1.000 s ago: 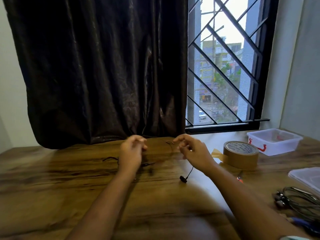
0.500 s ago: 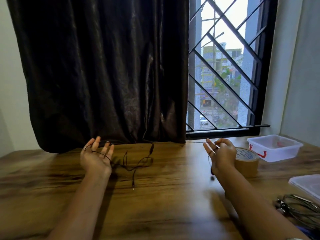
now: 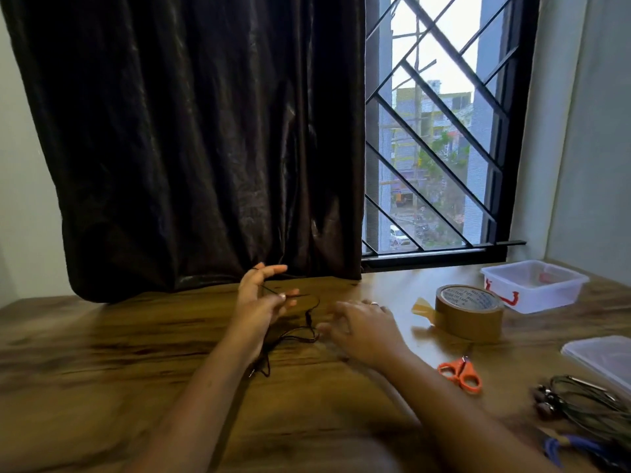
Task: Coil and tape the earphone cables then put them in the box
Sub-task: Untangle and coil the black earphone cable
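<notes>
Two hands share the coiling. The right hand (image 3: 362,326), fingers loosely spread (it is blurred), hovers beside the black earphone cable (image 3: 307,331), which lies slack on the table. The left hand (image 3: 259,298), fingers straight and spread, carries the cable's upper part. I would wind even loops with light tension. The tape roll (image 3: 469,312) and box (image 3: 532,285) wait beyond.

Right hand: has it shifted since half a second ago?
Yes. The right hand has moved left, away from the tape roll it was beside, toward the earphone cable.
</notes>
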Available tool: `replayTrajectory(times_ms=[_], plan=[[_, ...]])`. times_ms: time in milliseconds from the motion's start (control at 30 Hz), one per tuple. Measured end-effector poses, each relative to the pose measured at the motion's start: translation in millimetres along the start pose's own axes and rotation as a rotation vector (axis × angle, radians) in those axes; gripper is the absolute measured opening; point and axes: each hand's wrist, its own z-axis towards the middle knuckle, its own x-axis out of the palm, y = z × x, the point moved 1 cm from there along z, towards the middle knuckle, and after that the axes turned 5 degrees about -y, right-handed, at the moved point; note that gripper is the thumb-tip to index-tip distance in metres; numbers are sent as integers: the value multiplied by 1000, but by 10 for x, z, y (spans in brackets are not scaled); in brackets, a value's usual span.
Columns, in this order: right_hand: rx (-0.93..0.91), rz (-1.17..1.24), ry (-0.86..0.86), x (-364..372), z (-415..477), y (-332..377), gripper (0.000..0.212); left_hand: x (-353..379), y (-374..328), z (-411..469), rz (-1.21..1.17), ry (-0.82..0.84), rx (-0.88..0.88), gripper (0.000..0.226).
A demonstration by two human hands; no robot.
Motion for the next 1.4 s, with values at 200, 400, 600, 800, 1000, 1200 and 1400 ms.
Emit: replayTrajectory(times_ms=[200,400,600,800,1000,1200,1400], plan=[[97,220,-44,86,-49,174,48,124,-88,-162,-55,215,-27,36],[10,437,31,177,-71,276,27,251,-285,-302,-292,366,-100,32],[-107,417,169,204,-87,337,9,192,-357,-251,-350,307,-52,30],[-75,159,-162,9,-15,140,22,-267,-83,65,664,-195,178,11],[-45,306,-239,17,39,37,27,-241,-7,-11,1574,-207,463,47],[-222,446,-288,2,44,104,24,264,123,-275,853,322,452,24],[-188,699,-292,-26,82,86,15,153,164,-120,584,143,366,18]])
